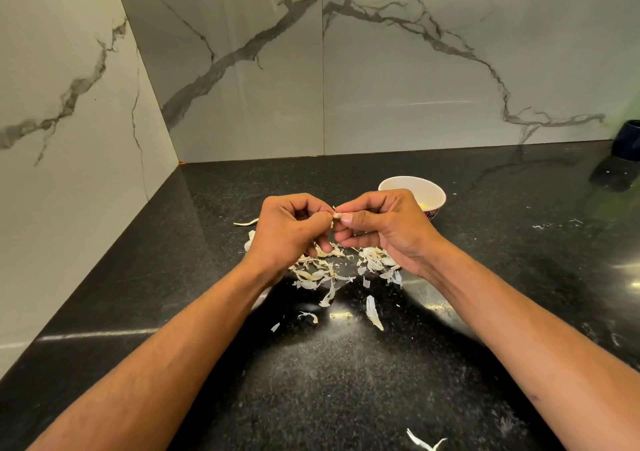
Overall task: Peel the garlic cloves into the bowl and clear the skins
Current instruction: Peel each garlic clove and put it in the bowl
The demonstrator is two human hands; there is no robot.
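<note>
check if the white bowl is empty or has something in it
Not empty: something yellowish lies low inside the white bowl, beside the right hand. How much it holds is hidden by that hand.

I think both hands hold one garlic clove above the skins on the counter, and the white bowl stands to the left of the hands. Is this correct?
Not quite. The white bowl stands to the right of the hands, partly behind the right hand, as the head view shows. The rest holds: left hand and right hand pinch one garlic clove above the skins on the counter.

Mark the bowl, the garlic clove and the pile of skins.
bowl (pixel 393 183): head view, far rim.
garlic clove (pixel 336 215): head view, middle.
pile of skins (pixel 313 275): head view, centre.
</note>
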